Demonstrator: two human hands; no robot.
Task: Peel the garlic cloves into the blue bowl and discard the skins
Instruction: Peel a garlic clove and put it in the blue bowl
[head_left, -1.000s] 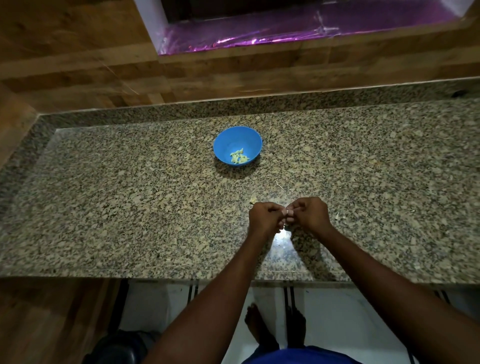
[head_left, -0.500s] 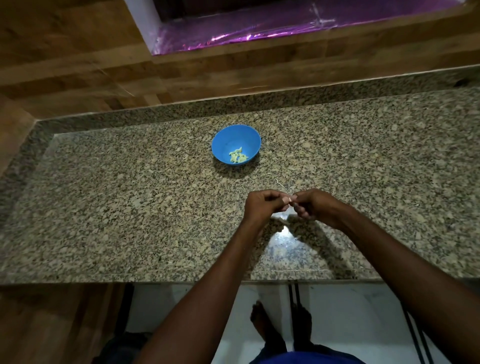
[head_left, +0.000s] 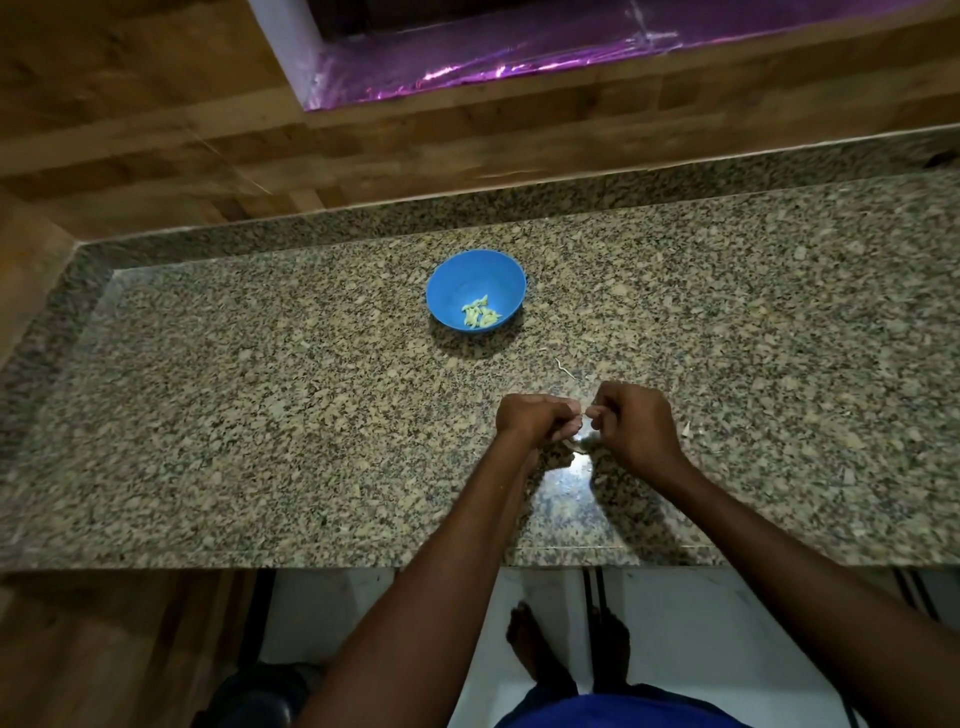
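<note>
No writing or brand can be read anywhere. Peeled cloves (head_left: 480, 316) are seen piled in the bowl (head_left: 475, 295), which stands on the counter (head_left: 260, 415) beyond the hands. Nearer, the left hand (head_left: 530, 418) and the right hand (head_left: 631, 423) are held together, fingers curled, a small pale piece (head_left: 583, 422), probably a clove, pinched between them; its long axis cannot be told. Skins (head_left: 687, 429) lie just right.

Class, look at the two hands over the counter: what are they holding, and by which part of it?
Both the left hand and the right hand pinch a small pale garlic clove between their fingertips, one at each end. Most of it is hidden.
</note>
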